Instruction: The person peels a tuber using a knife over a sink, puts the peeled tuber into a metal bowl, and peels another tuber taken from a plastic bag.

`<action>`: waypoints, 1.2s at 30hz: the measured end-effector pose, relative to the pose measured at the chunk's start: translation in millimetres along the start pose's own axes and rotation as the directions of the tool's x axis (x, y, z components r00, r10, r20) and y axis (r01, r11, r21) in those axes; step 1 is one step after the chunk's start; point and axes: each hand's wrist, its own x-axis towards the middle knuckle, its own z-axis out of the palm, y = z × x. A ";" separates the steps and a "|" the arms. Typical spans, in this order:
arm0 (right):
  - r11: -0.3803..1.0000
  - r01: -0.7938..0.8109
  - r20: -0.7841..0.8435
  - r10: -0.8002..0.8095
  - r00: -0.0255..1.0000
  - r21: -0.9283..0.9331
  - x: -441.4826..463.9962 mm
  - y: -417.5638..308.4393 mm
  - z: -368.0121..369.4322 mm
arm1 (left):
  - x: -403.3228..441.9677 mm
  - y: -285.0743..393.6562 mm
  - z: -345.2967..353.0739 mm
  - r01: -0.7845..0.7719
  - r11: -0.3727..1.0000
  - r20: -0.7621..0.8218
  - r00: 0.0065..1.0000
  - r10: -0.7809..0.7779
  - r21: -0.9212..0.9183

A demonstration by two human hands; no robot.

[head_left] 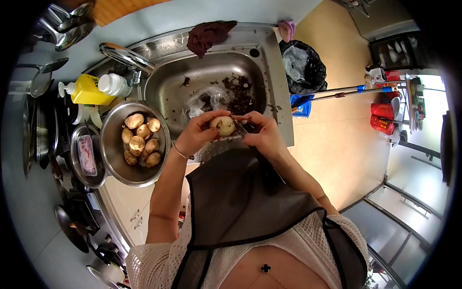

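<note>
A partly peeled potato [223,126], pale with brown patches, is gripped in my left hand [199,132] over the sink's front edge. Close against its right side is my right hand [263,132], fingers closed in a pinch. A thin, shiny piece shows between those fingers, too small to name. Below and beyond my hands lies the steel sink [166,89], with dark peelings [239,91] and a crumpled clear plastic bag [209,98] in it. To the left, a steel bowl [113,161] holds several brown-patched potatoes [137,143].
Left of the bowl, a smaller dish [91,178] holds a wrapped pink package [87,154]. A yellow bottle [91,90] and white bottle [114,85] stand by the faucet [126,55]. A dark cloth [208,37] hangs at the sink's back; a black-lined bin [313,72] stands right.
</note>
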 end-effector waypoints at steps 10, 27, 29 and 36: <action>0.982 0.146 -0.207 -0.169 0.964 -0.120 -0.1 16.5 13.0 | 8.2 4.9 2.1 0.003 1.000 0.038 0.999 -0.004 0.017; 0.968 0.170 -0.211 -0.208 0.955 -0.187 1.9 14.7 7.4 | 10.9 -37.7 9.2 0.050 0.855 -0.017 0.997 -0.069 -0.516; 0.978 0.114 -0.145 -0.140 0.980 -0.173 1.7 7.3 -0.1 | 7.8 -32.6 9.7 0.029 0.880 0.031 0.999 -0.016 -0.475; 0.998 -0.003 -0.130 -0.005 0.992 -0.066 -1.9 0.6 6.8 | 9.6 -39.2 9.0 0.032 0.828 0.023 0.999 -0.024 -0.560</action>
